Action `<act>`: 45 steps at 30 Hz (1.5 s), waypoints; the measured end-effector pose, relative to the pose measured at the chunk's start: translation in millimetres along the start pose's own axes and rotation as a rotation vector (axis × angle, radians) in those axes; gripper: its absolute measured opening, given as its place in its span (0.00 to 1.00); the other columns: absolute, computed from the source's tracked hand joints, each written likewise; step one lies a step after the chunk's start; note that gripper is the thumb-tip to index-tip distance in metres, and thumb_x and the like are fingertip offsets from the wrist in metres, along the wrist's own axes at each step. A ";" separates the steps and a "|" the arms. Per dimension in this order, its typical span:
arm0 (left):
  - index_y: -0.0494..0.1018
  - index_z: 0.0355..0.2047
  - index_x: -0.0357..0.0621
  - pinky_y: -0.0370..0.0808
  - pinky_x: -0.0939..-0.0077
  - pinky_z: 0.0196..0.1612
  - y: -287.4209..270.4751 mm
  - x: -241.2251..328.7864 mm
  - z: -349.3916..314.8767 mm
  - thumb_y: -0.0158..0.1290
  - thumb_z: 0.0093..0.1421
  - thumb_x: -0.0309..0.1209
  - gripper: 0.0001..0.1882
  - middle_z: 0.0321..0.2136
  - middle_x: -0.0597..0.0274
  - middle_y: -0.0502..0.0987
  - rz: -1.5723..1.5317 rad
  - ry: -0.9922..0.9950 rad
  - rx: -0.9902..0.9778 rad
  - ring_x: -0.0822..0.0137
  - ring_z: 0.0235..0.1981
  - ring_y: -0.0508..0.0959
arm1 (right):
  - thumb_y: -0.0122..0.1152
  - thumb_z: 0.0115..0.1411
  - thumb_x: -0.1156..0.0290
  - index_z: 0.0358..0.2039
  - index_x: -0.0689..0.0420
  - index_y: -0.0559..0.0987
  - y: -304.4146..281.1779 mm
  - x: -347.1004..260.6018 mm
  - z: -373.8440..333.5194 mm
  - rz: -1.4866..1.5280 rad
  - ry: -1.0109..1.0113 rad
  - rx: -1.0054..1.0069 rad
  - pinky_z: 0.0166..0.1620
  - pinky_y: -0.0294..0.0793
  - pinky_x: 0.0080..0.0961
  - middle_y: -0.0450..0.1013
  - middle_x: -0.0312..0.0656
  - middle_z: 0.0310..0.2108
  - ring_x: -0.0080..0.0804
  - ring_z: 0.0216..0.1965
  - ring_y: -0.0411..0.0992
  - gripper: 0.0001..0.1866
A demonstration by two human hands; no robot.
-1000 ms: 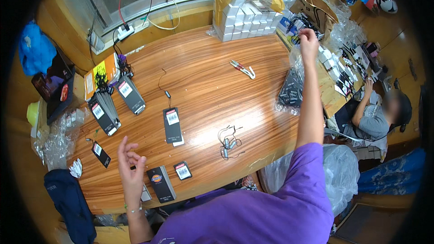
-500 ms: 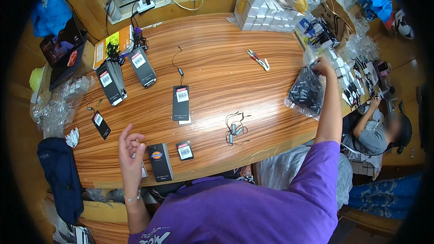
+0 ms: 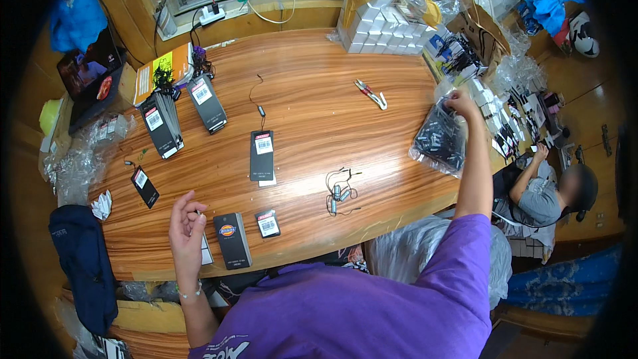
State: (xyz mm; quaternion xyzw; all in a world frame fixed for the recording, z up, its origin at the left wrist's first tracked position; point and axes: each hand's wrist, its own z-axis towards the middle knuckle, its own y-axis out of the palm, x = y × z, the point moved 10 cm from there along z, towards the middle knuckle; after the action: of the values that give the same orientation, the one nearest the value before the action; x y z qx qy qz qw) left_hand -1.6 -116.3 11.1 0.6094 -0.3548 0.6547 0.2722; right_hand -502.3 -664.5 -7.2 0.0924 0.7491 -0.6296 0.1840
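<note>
At the table's right side, my right hand (image 3: 460,104) is closed at the mouth of a clear plastic bag (image 3: 437,138) full of black hang-tag strings; its fingertips are partly hidden there. My left hand (image 3: 186,231) hovers at the front left, its fingers loosely bent and apart, with nothing visible in it. Under it, a white tag (image 3: 206,250) is partly covered. Beside that stands a stack of black hang tags (image 3: 232,242), then a small black tag with a white label (image 3: 268,223). Several loose tag strings (image 3: 337,194) lie at the front middle.
More tags (image 3: 262,155) lie mid-table, with bundles of black tags (image 3: 161,123) at the left. Red-handled snippers (image 3: 371,94) lie toward the back right, near stacked white boxes (image 3: 382,23). Another person (image 3: 541,193) sits at the right.
The view has shifted slightly. My right hand stays at the bag's mouth. My left hand's fingers have curled in a little over the white tag.
</note>
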 end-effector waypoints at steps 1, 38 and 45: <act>0.59 0.53 0.35 0.63 0.90 0.33 3.0 0.6 1.4 0.47 0.56 0.21 0.23 0.35 0.64 0.70 0.004 -0.001 -0.007 0.82 0.28 0.65 | 0.64 0.39 0.71 0.29 0.59 0.77 8.8 3.9 5.8 -0.015 -0.022 0.085 0.32 0.71 0.28 0.75 0.46 0.26 0.35 0.27 0.73 0.13; 0.61 0.52 0.36 0.63 0.91 0.33 6.0 -0.9 -2.8 0.47 0.56 0.21 0.21 0.34 0.64 0.71 -0.013 -0.036 -0.051 0.82 0.29 0.66 | 0.53 0.46 0.85 0.23 0.58 0.69 -118.3 -146.2 -108.6 0.318 -0.426 -0.032 0.35 0.61 0.13 0.65 0.28 0.23 0.15 0.28 0.63 0.07; 0.61 0.51 0.36 0.63 0.91 0.33 8.3 -1.4 -1.6 0.47 0.56 0.21 0.21 0.34 0.65 0.71 -0.012 -0.049 -0.069 0.83 0.29 0.66 | 0.53 0.49 0.82 0.24 0.57 0.66 -134.3 -166.2 -104.1 0.322 -0.474 0.013 0.31 0.57 0.13 0.60 0.26 0.23 0.14 0.27 0.57 0.07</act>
State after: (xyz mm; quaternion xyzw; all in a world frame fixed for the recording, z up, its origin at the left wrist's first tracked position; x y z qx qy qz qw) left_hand -9.0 -119.8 8.6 0.6176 -0.3799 0.6254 0.2882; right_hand -416.5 -572.8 194.6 0.0616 0.6567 -0.6013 0.4510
